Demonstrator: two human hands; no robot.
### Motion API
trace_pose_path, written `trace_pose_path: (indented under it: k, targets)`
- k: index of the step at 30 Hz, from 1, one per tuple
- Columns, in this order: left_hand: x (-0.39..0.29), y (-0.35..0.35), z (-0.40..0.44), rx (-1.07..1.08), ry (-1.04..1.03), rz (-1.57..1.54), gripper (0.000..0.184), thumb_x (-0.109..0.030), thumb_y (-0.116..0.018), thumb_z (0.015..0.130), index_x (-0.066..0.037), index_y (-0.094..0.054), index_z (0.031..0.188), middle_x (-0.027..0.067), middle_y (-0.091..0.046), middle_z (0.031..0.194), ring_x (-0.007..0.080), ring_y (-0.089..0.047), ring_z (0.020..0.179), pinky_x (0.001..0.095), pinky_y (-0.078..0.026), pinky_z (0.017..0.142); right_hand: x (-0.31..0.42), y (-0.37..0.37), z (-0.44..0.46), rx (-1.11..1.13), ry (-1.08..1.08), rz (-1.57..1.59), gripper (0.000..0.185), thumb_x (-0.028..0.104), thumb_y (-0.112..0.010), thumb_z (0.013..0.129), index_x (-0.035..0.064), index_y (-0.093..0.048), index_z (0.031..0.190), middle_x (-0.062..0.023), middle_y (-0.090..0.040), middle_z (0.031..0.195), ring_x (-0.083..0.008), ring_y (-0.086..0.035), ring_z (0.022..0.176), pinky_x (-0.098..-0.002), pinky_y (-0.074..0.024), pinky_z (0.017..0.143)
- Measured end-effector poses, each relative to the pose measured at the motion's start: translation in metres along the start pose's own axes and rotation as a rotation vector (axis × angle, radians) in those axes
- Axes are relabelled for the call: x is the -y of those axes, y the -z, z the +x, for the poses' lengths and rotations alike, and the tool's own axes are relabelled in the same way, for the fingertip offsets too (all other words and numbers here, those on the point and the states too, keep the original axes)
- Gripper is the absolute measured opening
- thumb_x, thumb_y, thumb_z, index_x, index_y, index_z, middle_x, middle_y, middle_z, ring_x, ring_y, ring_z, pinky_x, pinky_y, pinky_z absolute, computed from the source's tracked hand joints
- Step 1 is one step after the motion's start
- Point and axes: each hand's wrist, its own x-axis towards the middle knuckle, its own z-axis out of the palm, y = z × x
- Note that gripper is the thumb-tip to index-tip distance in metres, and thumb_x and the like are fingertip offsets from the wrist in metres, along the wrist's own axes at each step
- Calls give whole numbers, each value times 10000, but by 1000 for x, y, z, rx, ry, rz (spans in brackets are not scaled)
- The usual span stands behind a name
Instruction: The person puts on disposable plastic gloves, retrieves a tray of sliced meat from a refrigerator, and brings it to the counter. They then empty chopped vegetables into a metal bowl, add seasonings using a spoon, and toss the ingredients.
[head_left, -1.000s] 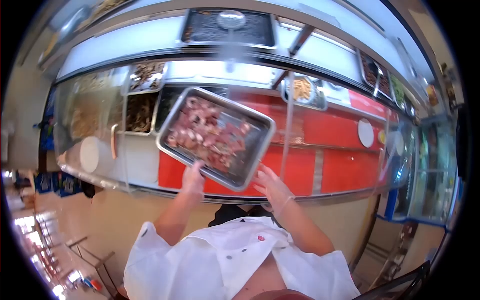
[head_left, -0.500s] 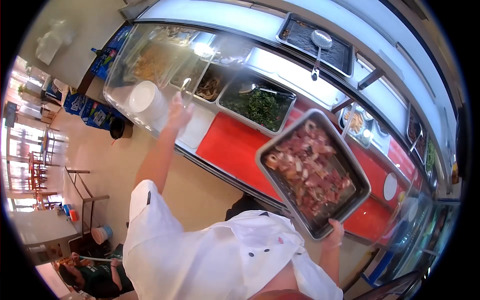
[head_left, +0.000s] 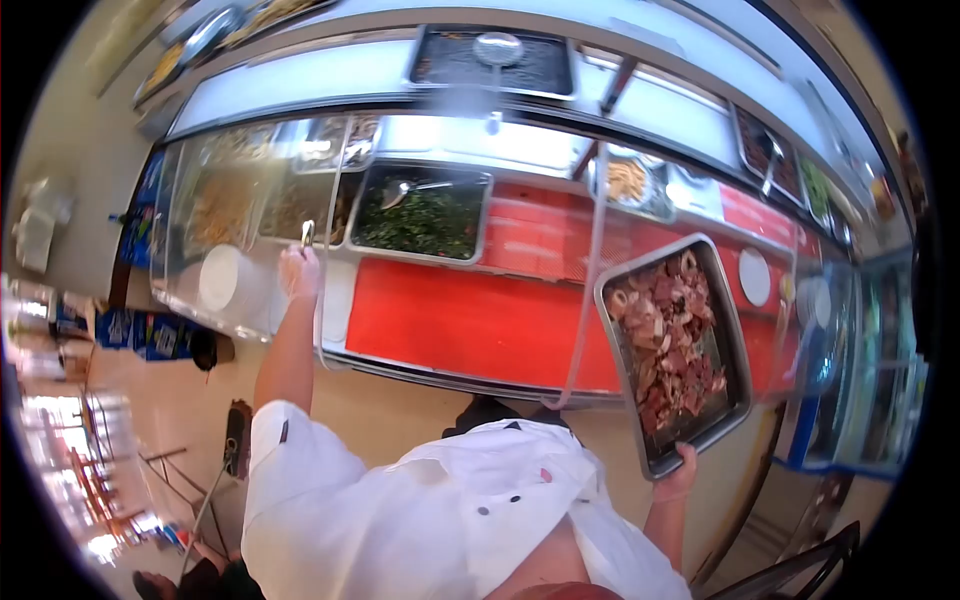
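Note:
My right hand (head_left: pixel 677 475) grips the lower corner of a deep metal tray (head_left: pixel 738 335), tilted over the right part of the counter. Pinkish pieces of cut-up raw meat (head_left: pixel 668 330) lie in it. Stretched out to the left, my left hand (head_left: pixel 298 272) is closed around a short metal handle (head_left: pixel 307 233) beside the edge of a clear panel (head_left: pixel 345 150). A stack of white plates (head_left: pixel 225 278) stands left of that hand. To its right is a tray of chopped greens (head_left: pixel 420 225) with a metal spoon (head_left: pixel 397 193) in it.
A red mat (head_left: pixel 460 325) covers the counter in front of me. Another clear panel edge (head_left: pixel 590 290) crosses it. The shelf behind bears a dark tray (head_left: pixel 440 65) with a skimmer (head_left: pixel 498 48). A white plate (head_left: pixel 754 277) lies at right. A broom (head_left: pixel 238 440) stands on the left.
The view has turned, shifting the counter left. My right hand has carried the meat tray rightward, away from the greens. My left hand remains near the metal handle. More red mat shows.

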Motion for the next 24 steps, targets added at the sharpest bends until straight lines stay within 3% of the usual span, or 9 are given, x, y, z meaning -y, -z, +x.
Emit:
trace_pose_path:
  k: [4, 7, 10, 14, 17, 19, 24]
  targets:
    - [-87, -8, -60, 135, -170, -78, 278, -301, -582, 961, -38, -672, 977, 207, -655, 984, 393, -640, 964, 523, -502, 858, -8, 3, 29, -25, 17, 44, 311, 115, -577, 831, 5, -606, 1120, -109, -666, 1029, -279, -682, 966, -390, -574, 865]
    - [-204, -18, -101, 231, -347, -173, 246, -285, -601, 952, -45, -654, 960, 195, -650, 940, 390, -648, 910, 511, -517, 813, 50, -28, 50, -116, -40, 45, 195, 115, -579, 824, 12, -618, 984, -82, -655, 938, -259, -677, 900, -367, -567, 849]
    - [-326, -48, -122, 317, -462, -212, 225, -274, -618, 940, -50, -636, 947, 193, -649, 921, 386, -657, 860, 503, -529, 767, 80, 14, 128, -132, -65, 37, 197, 110, -578, 818, 23, -615, 991, -89, -659, 965, -268, -680, 917, -377, -571, 854]
    - [-484, -21, -340, 352, -483, -246, 254, -275, -657, 920, -31, -623, 860, 186, -646, 857, 380, -661, 843, 494, -516, 740, 199, 184, 117, -87, -138, 142, 235, 112, -572, 811, 31, -604, 1029, -96, -670, 1002, -273, -684, 951, -391, -572, 880]
    - [-567, -6, -418, 493, -457, -243, 254, -295, -617, 938, -41, -623, 934, 207, -649, 922, 390, -669, 868, 505, -530, 768, 239, 255, 118, -73, -135, 284, 273, 116, -561, 805, 32, -601, 1062, -97, -674, 1018, -281, -683, 967, -402, -573, 890]
    - [-600, -20, -467, 427, -529, -187, 274, -302, -609, 949, -28, -620, 936, 218, -650, 931, 390, -677, 883, 512, -524, 801, 266, 326, 124, -94, -131, 313, 326, 118, -555, 802, 24, -591, 1112, -104, -674, 1048, -291, -681, 984, -409, -567, 912]
    - [-731, -30, -698, 510, -488, -171, 325, -311, -603, 955, 8, -641, 1000, 236, -674, 1002, 378, -692, 929, 503, -530, 851, 320, 630, 198, -132, -67, 383, 439, 113, -541, 798, 8, -558, 1224, -129, -669, 1128, -318, -669, 1053, -416, -541, 981]
